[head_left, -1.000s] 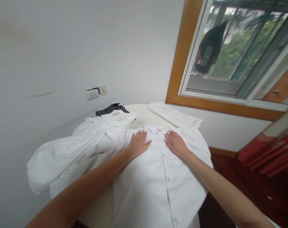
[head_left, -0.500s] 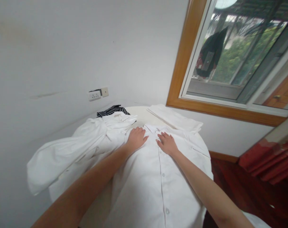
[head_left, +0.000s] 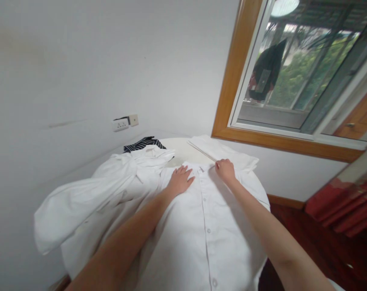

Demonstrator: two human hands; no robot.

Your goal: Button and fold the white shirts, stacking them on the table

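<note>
A white button-up shirt (head_left: pixel 186 234) lies spread out front up, its button line running down the middle and its collar at the far end. Flat on the cloth just left of the collar rests my left hand (head_left: pixel 181 180), fingers apart. My right hand (head_left: pixel 225 171) is closed at the shirt's shoulder right of the collar, its fingertips pinching the far edge of the fabric. More white shirts (head_left: pixel 110 182) lie heaped to the left, a sleeve hanging over the side.
A folded white garment (head_left: pixel 222 151) lies at the back right of the round white table (head_left: pixel 183 150). Behind the heap sits a black striped cloth (head_left: pixel 144 142). The wall has a socket (head_left: pixel 120 124); a wood-framed window (head_left: pixel 224 121) and red curtain (head_left: pixel 343 206) are at the right.
My right hand has moved right, from lying open by the buttons to a closed grip at the shoulder. My left hand has shifted slightly right toward the collar.
</note>
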